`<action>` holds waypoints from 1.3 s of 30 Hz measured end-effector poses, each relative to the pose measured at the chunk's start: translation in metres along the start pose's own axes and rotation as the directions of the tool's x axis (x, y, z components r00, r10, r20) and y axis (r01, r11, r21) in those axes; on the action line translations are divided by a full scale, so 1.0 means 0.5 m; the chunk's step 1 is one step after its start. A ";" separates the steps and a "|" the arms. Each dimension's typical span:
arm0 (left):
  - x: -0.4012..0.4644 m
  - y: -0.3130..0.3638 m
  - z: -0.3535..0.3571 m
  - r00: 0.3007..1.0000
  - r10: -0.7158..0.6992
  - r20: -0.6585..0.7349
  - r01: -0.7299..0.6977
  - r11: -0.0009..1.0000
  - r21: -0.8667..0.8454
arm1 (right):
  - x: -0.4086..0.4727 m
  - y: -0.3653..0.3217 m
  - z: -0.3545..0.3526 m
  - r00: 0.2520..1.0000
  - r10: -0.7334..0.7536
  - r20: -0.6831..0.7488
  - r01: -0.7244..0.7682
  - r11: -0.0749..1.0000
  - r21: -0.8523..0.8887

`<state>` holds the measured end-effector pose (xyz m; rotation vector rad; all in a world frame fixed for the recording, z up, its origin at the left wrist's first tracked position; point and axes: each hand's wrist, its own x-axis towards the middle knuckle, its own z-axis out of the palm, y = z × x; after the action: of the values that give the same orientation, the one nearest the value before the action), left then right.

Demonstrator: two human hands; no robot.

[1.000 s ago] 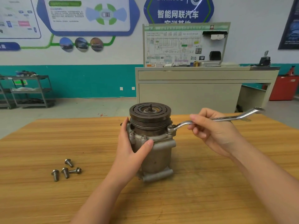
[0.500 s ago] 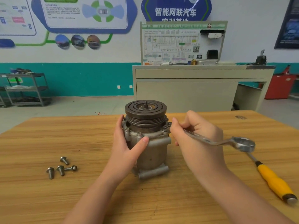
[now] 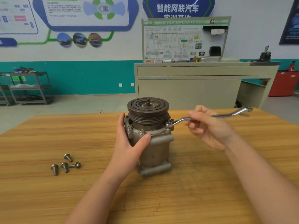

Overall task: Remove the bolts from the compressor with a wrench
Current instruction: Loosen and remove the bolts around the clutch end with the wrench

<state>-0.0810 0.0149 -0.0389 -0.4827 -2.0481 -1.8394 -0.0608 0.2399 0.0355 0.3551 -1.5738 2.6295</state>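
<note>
Cast-metal compressor (image 3: 153, 147) held by left hand (image 3: 129, 143); right hand (image 3: 208, 126) grip curls round smooth steel wrench (image 3: 226, 115).

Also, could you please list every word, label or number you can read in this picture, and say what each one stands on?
"智能网联汽车": large white characters on the blue wall sign; the row beneath is cut off by the training board.
Wall poster: text too blurred to read.
Training board with wiring diagram: print too small to read.
Dark poster at the right edge: unreadable.
Compressor, wrench, loose bolts: no readable markings.
</note>
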 end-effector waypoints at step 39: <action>-0.042 0.054 0.110 0.938 0.219 -0.271 -0.084 0.898 0.433 | -0.018 0.021 0.007 0.797 -0.603 -0.028 0.530 0.721 -0.447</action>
<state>-0.0517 0.0721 -0.0307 -0.2087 -2.0311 -1.2415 -0.0533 0.2323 0.0259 0.4736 -1.5895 1.7543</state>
